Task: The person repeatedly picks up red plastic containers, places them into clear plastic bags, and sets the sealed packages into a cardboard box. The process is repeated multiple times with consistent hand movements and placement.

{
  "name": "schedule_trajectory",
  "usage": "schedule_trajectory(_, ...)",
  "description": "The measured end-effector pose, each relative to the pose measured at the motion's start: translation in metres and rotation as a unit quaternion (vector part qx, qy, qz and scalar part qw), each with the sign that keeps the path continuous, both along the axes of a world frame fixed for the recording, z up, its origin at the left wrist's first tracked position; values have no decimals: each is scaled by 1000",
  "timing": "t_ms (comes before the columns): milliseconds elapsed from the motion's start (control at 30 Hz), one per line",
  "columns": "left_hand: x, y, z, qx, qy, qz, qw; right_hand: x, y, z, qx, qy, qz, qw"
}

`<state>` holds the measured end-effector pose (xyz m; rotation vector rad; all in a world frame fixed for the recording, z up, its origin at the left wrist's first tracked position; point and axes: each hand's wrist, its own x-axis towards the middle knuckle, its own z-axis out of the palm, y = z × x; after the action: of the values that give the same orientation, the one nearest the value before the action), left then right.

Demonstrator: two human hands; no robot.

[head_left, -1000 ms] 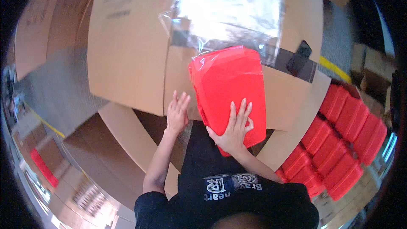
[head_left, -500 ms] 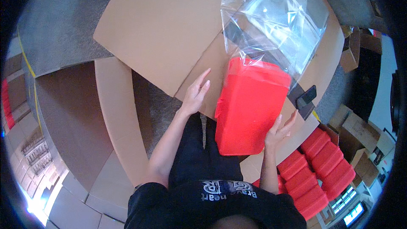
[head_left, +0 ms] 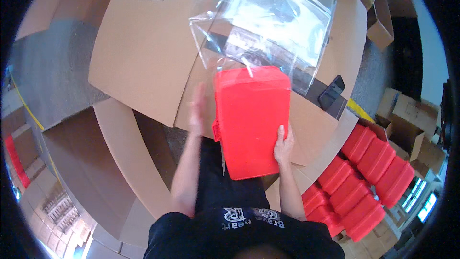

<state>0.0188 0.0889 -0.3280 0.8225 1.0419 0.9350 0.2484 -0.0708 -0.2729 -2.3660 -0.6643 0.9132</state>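
Note:
A red plastic case (head_left: 254,124) lies on the cardboard in front of me, its near end over my lap. The far end of the case touches or lies under the mouth of a clear plastic bag (head_left: 306,79). My right hand (head_left: 284,146) grips the case's right edge, thumb on top and the other fingers mostly hidden at its side. Left of the case, my left hand (head_left: 197,110) is blurred by motion. Its fingers look stretched out, apart from the case, with nothing in them. A latch (head_left: 215,130) sticks out on the case's left side.
Cardboard sheets (head_left: 148,43) form the work surface. A dark phone (head_left: 332,92) lies to the right. Several more red cases (head_left: 357,189) are stacked in rows at lower right. An open cardboard box (head_left: 91,158) stands at left, and other boxes (head_left: 407,120) lie at far right.
My right hand has gone from open beside the case to gripping its right edge. The case now sits straighter. My left hand is moving beside it. The whole view has shifted.

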Motion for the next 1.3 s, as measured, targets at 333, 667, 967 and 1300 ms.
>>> schedule_trajectory(333,55,-64,-40,58,114,145,981,18,-1,0,46,18,-40,998)
schedule_trajectory(667,26,-55,-29,-46,23,48,998,28,-10,-8,64,-92,-1,994)
schedule_trajectory(967,-46,-59,-33,-59,78,45,994,35,-13,-12,64,-104,3,993)
schedule_trajectory(1300,-52,-56,-20,-61,74,11,995,34,-12,-5,60,-130,42,989)
